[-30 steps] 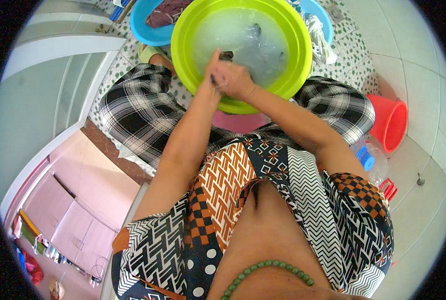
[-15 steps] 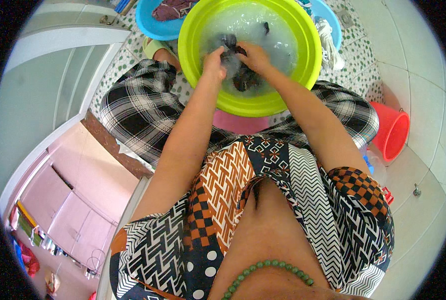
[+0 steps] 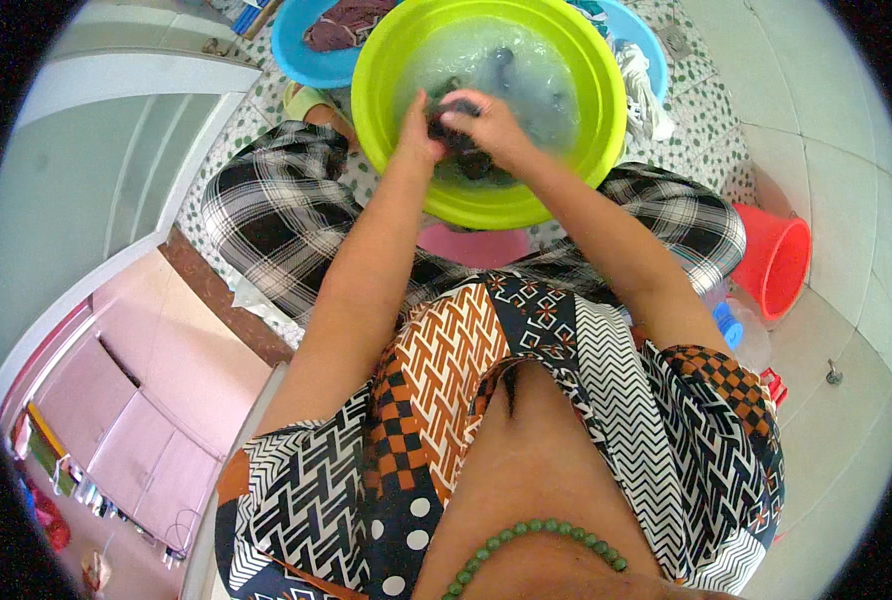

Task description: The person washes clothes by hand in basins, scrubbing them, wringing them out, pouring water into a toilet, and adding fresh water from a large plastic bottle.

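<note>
- Left hand closed around one end of a dark wet cloth, fingers curled over it, at the near side of the green basin.
- Right hand gripping the same cloth from above, knuckles up, touching the left hand; cloth bunched between the two.
- Cloth sits half in cloudy, soapy water; more dark pieces float farther back in the basin.
- Basin rests on the floor between the knees of checked trousers.
- Pink stool just under the basin's near rim.
- Blue basin behind on the left, holding dark red laundry.
- Red bucket tipped on its side to the right, on white floor tiles.
- Twisted white cloth beside the green basin's right rim.
</note>
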{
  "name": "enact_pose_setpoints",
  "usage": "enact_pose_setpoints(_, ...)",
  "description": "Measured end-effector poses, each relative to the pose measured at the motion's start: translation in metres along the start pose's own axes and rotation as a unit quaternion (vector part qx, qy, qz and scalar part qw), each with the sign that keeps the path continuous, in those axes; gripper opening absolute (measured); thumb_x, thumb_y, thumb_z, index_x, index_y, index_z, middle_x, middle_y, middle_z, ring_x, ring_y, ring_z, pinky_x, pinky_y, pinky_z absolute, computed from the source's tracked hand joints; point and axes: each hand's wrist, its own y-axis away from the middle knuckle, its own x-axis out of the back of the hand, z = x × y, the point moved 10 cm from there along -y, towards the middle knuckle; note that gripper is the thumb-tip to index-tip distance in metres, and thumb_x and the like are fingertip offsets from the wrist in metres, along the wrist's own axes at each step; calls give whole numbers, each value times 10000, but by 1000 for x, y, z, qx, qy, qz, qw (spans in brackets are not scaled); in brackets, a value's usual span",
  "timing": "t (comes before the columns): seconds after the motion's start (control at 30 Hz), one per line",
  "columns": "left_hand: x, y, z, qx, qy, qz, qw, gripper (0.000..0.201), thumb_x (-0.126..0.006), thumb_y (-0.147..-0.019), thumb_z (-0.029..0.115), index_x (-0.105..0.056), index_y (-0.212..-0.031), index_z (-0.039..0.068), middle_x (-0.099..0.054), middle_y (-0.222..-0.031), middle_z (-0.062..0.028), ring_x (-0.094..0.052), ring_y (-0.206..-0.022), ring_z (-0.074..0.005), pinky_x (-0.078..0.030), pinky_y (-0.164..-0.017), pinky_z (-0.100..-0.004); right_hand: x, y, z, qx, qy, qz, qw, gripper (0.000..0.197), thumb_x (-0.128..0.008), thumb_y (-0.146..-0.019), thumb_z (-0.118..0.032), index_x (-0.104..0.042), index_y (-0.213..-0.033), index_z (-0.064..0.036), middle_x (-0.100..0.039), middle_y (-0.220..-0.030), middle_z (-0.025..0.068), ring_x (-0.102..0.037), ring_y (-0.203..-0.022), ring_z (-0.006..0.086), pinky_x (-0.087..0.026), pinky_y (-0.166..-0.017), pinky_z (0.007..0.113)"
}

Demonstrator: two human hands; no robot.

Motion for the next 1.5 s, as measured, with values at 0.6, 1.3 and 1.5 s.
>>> enact_pose_setpoints(0.6, -8, -12, -1, -46, -90, -23, 995, 275, -523, -858, 336, -544, -992, 96, -602, -894, -69, -594, -777, -225, -495, -717, -370, 36, -10, -23, 45, 298, 227, 926, 317, -476, -842, -344, -604, -862, -54, -609, -779, 195, -592, -710, 386, -476, -663, 472)
enact_pose_setpoints(1.3, 13, -12, 22, -115, -120, 34, 985, 506, -497, -861, 450, -361, -1278, 197, -410, -1287, -92, -409, -1166, -314, -306, -918, -615, 68, -16, 89, -56, 244, 169, 953, 324, -656, -719, -218, -620, -1030, -135, -622, -987, 126, -586, -923, 312, -455, -805, 387)
enact_pose_setpoints(1.5, -10, -3, 5, -38, -61, -85, 994, 585, -418, -855, 562, -510, -1160, 72, -553, -1106, -107, -531, -1011, -287, -432, -883, -442, -7, 11, -15, 40, 55, 3, 998, 225, -654, -731, -217, -643, -924, -104, -639, -909, 107, -611, -851, 261, -464, -767, 336)
